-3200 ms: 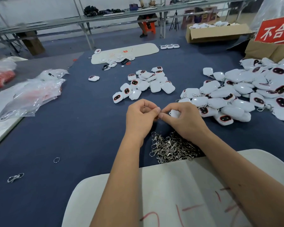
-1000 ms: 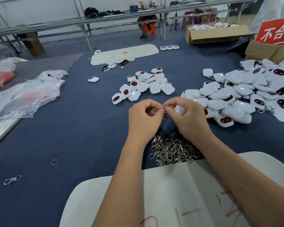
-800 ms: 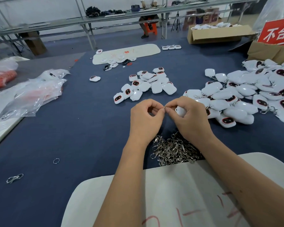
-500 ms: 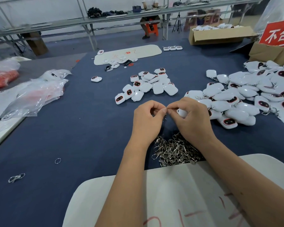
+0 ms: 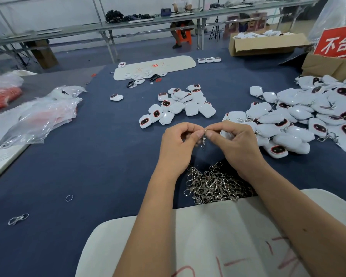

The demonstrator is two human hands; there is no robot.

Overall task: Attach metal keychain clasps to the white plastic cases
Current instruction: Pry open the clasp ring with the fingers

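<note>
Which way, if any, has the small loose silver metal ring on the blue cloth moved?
No: the small silver metal ring keeps its place relative to the stray silver clasp nearby.

A factory assembly hall was indicated. Long metal workbenches (image 5: 148, 23), heaped white cases (image 5: 300, 116), clasps (image 5: 214, 184) and cardboard cartons (image 5: 268, 45) were observed.

I see shiny metal clasps (image 5: 214, 185), glossy white plastic cases (image 5: 190, 108), matt blue cloth over the table (image 5: 92, 156), crinkled clear plastic bags (image 5: 38, 120), and plain brown cardboard boxes (image 5: 268, 46).
</note>
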